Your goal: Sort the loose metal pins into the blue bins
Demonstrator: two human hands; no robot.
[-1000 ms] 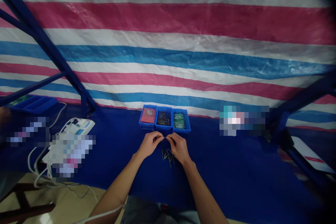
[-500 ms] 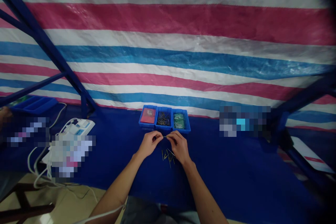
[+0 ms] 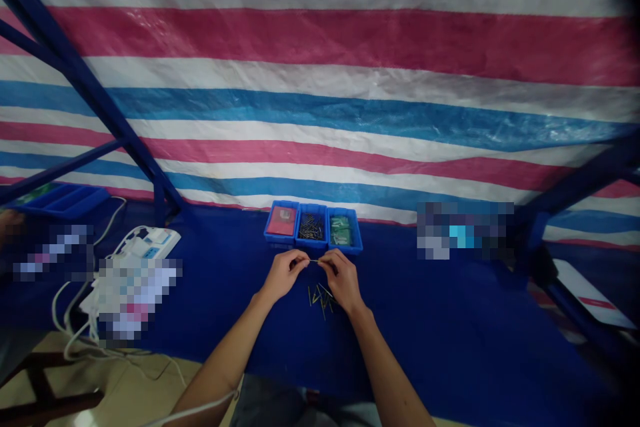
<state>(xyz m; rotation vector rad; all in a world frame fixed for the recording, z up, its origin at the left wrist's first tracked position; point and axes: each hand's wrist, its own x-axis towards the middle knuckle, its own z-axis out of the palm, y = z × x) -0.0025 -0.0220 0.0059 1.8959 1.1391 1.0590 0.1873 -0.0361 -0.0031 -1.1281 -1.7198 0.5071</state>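
Observation:
My left hand (image 3: 286, 272) and my right hand (image 3: 342, 275) meet over the blue table, fingertips pinched on opposite ends of a thin metal rod-like piece (image 3: 314, 261). It lies roughly level between them; its exact kind is too small to make out. Below, by my right wrist, is a loose pile of similar thin, partly brass-coloured pieces (image 3: 321, 299). Just beyond my fingers stand three joined blue bins. Something flat and red (image 3: 281, 221) fills the left one, dark metal pieces (image 3: 311, 227) the middle one, and green-and-clear packets (image 3: 342, 232) the right one.
A white power strip (image 3: 159, 240) with tangled cables lies to the left, near blurred-out items. Farther left are a blue divided tray (image 3: 70, 200) and part of another person's hand (image 3: 10, 223). Blue frame bars slope at both sides before a striped sheet (image 3: 320, 40). A white card (image 3: 593, 293) is at right.
The gap between my fingertips is slightly wider, my left fingers having drawn a little left, so more of the thin piece shows. The bins and the pile look unchanged.

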